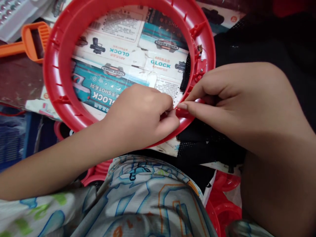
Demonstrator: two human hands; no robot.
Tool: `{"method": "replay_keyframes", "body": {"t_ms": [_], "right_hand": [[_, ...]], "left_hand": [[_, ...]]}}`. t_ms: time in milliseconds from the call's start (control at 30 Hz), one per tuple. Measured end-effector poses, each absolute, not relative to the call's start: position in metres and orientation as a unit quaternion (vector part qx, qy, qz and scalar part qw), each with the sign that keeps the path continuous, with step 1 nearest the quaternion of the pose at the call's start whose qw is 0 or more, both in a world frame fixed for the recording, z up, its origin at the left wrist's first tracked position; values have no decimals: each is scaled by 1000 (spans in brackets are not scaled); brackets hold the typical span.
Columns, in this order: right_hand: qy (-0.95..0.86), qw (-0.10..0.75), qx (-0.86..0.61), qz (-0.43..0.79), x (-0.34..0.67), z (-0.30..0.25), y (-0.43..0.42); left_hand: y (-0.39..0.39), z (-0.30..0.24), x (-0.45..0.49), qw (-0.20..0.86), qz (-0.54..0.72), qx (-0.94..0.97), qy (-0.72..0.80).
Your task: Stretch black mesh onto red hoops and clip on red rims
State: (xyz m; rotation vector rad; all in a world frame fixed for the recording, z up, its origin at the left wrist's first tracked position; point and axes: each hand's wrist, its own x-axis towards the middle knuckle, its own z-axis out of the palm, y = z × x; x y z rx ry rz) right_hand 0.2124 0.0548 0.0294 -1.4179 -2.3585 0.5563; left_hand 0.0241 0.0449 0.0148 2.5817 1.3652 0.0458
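A large red plastic ring point(53, 70) with ribs along its inner channel lies in front of me. My left hand point(145, 115) rests over its near right part, fingers curled together in a pinch; whatever is between them is hidden. Close beside it, my right hand point(237, 102) has thumb and forefinger pinched at the ring's channel, and what they grip is too small to tell. Just above the right fingertips, small metal parts point(201, 70) sit in the channel. A black piece point(186, 74) stands at the ring's inner edge there.
Printed cardboard point(128, 49) lies under the ring. An orange plastic tool point(24, 44) touches or nears its left side, with a pale tray point(19, 19) behind. Black mesh cloth point(261, 42) is at right, a blue crate point(12, 138) at left, red plastic parts point(225, 210) below.
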Motion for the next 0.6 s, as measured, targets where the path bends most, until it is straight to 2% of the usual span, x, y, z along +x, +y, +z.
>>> {"method": "replay_keyframes", "body": {"t_ms": [267,433,600], "right_hand": [[-833,165,-489,202,214,28,55],[-842,185,-465,202,219,29,56],[-841,159,-470,217,221,32,56]], "left_hand": [[46,17,28,105,5,879,466],[44,12,24,72,47,896,436],[43,10,21,68,55,901,426]]}}
